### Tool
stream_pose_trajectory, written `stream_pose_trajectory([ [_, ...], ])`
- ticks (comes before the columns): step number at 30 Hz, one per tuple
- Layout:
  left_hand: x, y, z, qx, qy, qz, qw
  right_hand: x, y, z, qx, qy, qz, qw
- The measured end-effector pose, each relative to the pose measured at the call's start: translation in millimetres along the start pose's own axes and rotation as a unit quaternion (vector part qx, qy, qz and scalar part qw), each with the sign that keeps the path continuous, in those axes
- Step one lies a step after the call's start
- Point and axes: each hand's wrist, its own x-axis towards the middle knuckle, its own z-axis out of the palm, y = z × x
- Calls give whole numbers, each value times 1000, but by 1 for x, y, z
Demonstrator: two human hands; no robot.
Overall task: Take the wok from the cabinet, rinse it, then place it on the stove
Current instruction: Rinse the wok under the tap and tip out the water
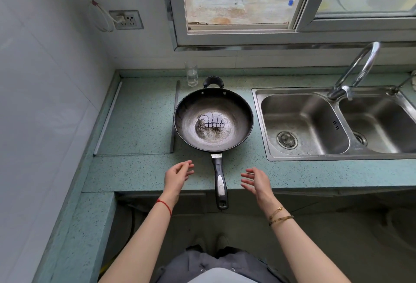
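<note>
- Both hands hover empty, fingers loosely spread: left hand (177,175) and right hand (256,181) flank the wok's handle (220,184).
- Wok (213,119) sits on the counter (139,170), beside the sink (304,125).
- Likely next: grip the handle, carry it to the sink for rinsing.

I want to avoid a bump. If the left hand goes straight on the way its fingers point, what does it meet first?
Probably the wok, near its handle; the left hand points up and right. Height is unclear.

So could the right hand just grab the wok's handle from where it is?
Probably yes. The right hand hovers open just beside the wok's handle, which sticks out over the counter edge, and nothing lies between them.
</note>
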Motion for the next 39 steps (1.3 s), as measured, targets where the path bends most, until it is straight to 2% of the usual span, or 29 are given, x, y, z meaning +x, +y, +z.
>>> stream_pose_trajectory([
  [10,-20,-21,-20,-70,54,-47,995,0,16,-15,4,14,3,1000],
  [18,-23,-18,-11,-71,51,-57,995,-1,13,-10,-13,-1,0,1000],
  [23,-20,-14,7,-55,16,-65,996,-6,6,12,-41,-55,17,998],
  [30,-18,-4,44,-58,-63,-137,987,-19,7,54,-94,-122,53,987],
  [35,-19,6,64,-94,-78,-173,977,-17,13,71,-47,-134,78,987],
  [39,-20,12,71,-78,-92,-184,975,-18,16,77,-34,-96,58,993],
])
